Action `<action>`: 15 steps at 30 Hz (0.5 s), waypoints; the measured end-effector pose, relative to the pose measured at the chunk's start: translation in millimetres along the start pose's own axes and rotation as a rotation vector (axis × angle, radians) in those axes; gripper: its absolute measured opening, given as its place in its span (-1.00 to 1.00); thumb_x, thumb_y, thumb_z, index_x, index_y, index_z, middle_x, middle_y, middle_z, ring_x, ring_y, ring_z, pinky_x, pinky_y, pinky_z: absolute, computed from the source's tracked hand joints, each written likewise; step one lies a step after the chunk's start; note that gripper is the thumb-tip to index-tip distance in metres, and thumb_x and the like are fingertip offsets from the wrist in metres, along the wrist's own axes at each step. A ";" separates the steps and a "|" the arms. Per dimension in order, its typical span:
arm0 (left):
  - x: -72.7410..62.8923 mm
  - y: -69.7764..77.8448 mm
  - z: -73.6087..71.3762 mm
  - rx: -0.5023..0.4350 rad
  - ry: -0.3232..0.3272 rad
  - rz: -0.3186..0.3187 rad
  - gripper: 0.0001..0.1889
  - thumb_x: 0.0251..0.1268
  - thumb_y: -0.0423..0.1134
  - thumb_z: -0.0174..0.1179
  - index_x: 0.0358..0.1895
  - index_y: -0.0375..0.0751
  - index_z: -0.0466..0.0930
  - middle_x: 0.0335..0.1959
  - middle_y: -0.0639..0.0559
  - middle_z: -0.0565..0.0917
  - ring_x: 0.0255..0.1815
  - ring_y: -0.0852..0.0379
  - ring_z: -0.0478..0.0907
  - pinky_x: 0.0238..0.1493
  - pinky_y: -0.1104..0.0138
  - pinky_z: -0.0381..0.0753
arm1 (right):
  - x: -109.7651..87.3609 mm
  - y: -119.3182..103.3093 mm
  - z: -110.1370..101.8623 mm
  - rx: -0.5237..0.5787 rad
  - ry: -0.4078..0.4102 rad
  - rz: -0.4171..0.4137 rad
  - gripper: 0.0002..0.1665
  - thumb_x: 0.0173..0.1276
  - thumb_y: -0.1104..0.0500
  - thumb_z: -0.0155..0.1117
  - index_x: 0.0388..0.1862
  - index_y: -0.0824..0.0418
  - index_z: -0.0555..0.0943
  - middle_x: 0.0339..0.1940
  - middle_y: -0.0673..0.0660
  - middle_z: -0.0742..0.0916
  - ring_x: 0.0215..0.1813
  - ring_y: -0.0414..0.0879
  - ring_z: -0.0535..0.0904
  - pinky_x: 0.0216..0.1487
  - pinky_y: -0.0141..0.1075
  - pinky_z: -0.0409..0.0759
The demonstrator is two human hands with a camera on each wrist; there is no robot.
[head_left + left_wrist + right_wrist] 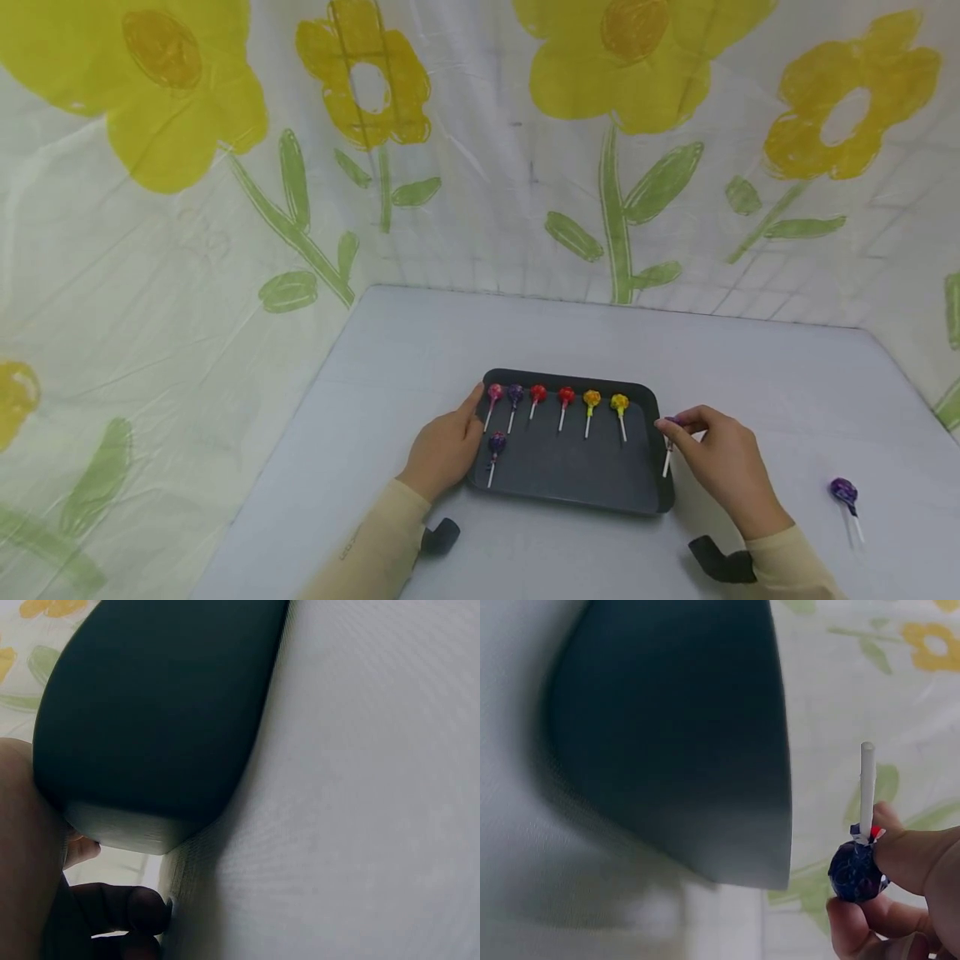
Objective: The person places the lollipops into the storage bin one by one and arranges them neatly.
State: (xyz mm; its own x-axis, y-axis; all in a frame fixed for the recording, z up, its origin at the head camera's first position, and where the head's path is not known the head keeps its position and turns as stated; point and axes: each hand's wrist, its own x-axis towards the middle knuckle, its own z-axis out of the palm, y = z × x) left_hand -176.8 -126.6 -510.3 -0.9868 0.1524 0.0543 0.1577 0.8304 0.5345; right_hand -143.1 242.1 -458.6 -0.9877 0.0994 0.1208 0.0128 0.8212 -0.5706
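Observation:
My right hand (pixel 723 458) pinches a dark purple-blue lollipop (pixel 855 871) by its wrapped head, between thumb and fingers. Its white stick hangs down over the right rim of a dark grey tray (pixel 577 475) in the head view. My left hand (pixel 446 446) grips the tray's left edge, with the thumb at the rim. Along the tray's far side runs a row of several lollipops: a pink one (pixel 495 392), a purple one (pixel 514 393), two red ones (pixel 537 394), and two yellow ones (pixel 619 403). Below the pink one lies another purple lollipop (pixel 497 443).
One more purple lollipop (pixel 843 492) lies on the white table (pixel 420 333), right of my right hand. A sheet painted with yellow flowers (pixel 480 217) hangs behind the table and along its left side. Black straps (pixel 723 560) sit at both wrists.

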 end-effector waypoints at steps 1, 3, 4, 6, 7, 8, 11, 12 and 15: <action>0.1 -0.1 0.1 0.000 -0.001 -0.001 -0.39 0.58 -0.13 -0.10 0.66 0.05 0.27 -0.66 0.12 0.33 -0.63 0.17 0.21 -0.50 0.26 0.29 | 0.5 -1.0 0.3 0.007 -0.006 0.000 -0.47 0.47 -0.15 0.40 -0.09 0.35 0.72 -0.25 0.20 0.77 -0.49 -0.08 0.44 -0.56 -0.27 0.39; 0.4 -0.2 0.3 -0.002 -0.002 -0.003 -0.39 0.58 -0.13 -0.10 0.66 0.05 0.27 -0.66 0.12 0.33 -0.63 0.16 0.22 -0.50 0.26 0.30 | 1.1 -2.9 1.8 0.014 -0.016 -0.004 -0.45 0.47 -0.17 0.39 -0.08 0.35 0.72 -0.25 0.19 0.77 -0.49 -0.09 0.44 -0.56 -0.27 0.39; 0.6 -0.2 0.4 -0.002 -0.004 -0.005 -0.39 0.58 -0.13 -0.10 0.66 0.05 0.27 -0.66 0.12 0.33 -0.63 0.16 0.22 -0.49 0.26 0.30 | 1.0 -4.0 2.8 0.017 -0.020 -0.006 -0.45 0.46 -0.17 0.40 -0.09 0.35 0.72 -0.25 0.19 0.77 -0.50 -0.09 0.43 -0.55 -0.27 0.39; 0.8 -0.1 0.5 0.002 -0.006 -0.008 -0.39 0.58 -0.13 -0.10 0.66 0.05 0.27 -0.66 0.11 0.33 -0.63 0.16 0.23 -0.49 0.25 0.31 | 0.5 -6.1 4.7 0.021 -0.029 -0.008 -0.45 0.46 -0.17 0.40 -0.09 0.35 0.72 -0.26 0.18 0.77 -0.50 -0.10 0.43 -0.55 -0.27 0.38; 0.9 -0.1 0.6 0.004 -0.006 -0.009 -0.38 0.58 -0.13 -0.10 0.66 0.05 0.26 -0.66 0.11 0.33 -0.63 0.16 0.23 -0.49 0.25 0.31 | 0.5 -7.2 5.9 0.021 -0.033 -0.009 -0.46 0.46 -0.17 0.40 -0.09 0.34 0.72 -0.26 0.17 0.77 -0.50 -0.11 0.43 -0.55 -0.27 0.38; 0.9 0.0 0.5 0.004 -0.007 -0.009 -0.38 0.58 -0.13 -0.10 0.66 0.05 0.26 -0.66 0.11 0.33 -0.63 0.16 0.23 -0.49 0.25 0.31 | 0.5 -8.5 7.0 0.017 -0.035 -0.009 -0.47 0.45 -0.16 0.41 -0.09 0.33 0.72 -0.26 0.16 0.77 -0.51 -0.11 0.43 -0.55 -0.28 0.39; 0.9 0.3 0.3 0.005 -0.008 -0.013 -0.39 0.58 -0.12 -0.10 0.66 0.06 0.26 -0.67 0.12 0.33 -0.64 0.16 0.22 -0.50 0.25 0.29 | 1.0 -12.3 10.3 0.015 -0.039 -0.010 -0.50 0.44 -0.13 0.44 -0.10 0.32 0.72 -0.25 0.17 0.77 -0.51 -0.11 0.43 -0.53 -0.28 0.39; 0.9 0.3 0.2 0.003 -0.007 -0.014 -0.39 0.58 -0.12 -0.10 0.66 0.06 0.26 -0.67 0.12 0.32 -0.64 0.16 0.22 -0.51 0.25 0.28 | 1.3 -13.8 11.2 0.013 -0.041 -0.011 -0.50 0.43 -0.14 0.44 -0.10 0.32 0.72 -0.24 0.17 0.77 -0.50 -0.11 0.44 -0.53 -0.28 0.39; 1.0 0.4 0.0 -0.001 -0.004 -0.014 -0.39 0.58 -0.12 -0.10 0.66 0.06 0.27 -0.67 0.12 0.32 -0.65 0.16 0.21 -0.52 0.25 0.27 | 2.2 -18.4 14.4 0.014 -0.047 -0.008 -0.50 0.43 -0.14 0.45 -0.11 0.32 0.71 -0.22 0.20 0.77 -0.48 -0.09 0.44 -0.52 -0.26 0.38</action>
State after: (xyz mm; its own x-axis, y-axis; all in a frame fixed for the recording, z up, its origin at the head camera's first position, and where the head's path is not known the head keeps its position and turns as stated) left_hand -177.7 -126.1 -510.1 -0.9887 0.1430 0.0439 0.1441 0.8319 0.5358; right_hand -147.7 219.1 -459.6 -0.9940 0.0664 0.0874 0.0033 0.8139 -0.5810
